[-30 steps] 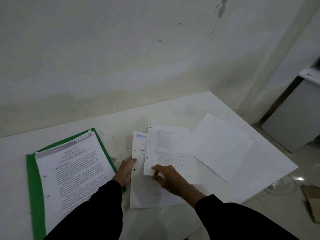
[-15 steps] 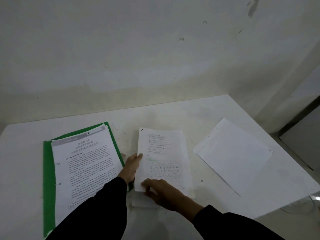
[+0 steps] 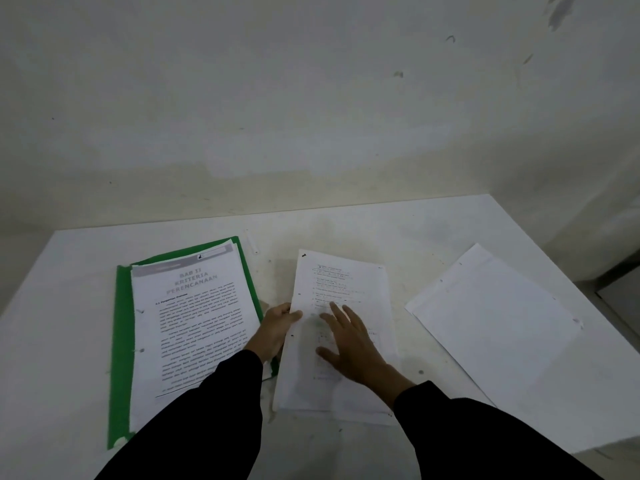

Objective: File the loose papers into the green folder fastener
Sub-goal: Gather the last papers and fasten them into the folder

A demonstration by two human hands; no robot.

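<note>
Head view is showing the loose papers [image 3: 360, 282] lying as a roughly squared stack on the white table [image 3: 381, 230], just right of the open green folder [image 3: 121, 341] and well apart from the blank sheets [image 3: 495, 323] at the far right. The right hand [image 3: 353, 348] is lying flat on the stack, fingers straight and spread, pressing the sheets down. The left hand [image 3: 277, 327] is taking the stack's left edge with its thumb lying over the top sheet. Its fingers beneath are hidden, so this is reading as a pinch rather than plainly showing as one. The step, as I am judging it, is gathering and aligning the stack before carrying it onto the filed pages [image 3: 194, 323] sitting in the folder. Doing it well is depending on keeping the punch holes [image 3: 292, 336] along the left margin lined up. The flat hand should be stopping the sheets from fanning while the other is lifting the edge, and the stack should be travelling as one block. The fastener's prongs are not showing in this dim picture, so I cannot tell whether the filed pages need lifting off first. A lower sheet sliding out is looking like the main risk.
</note>
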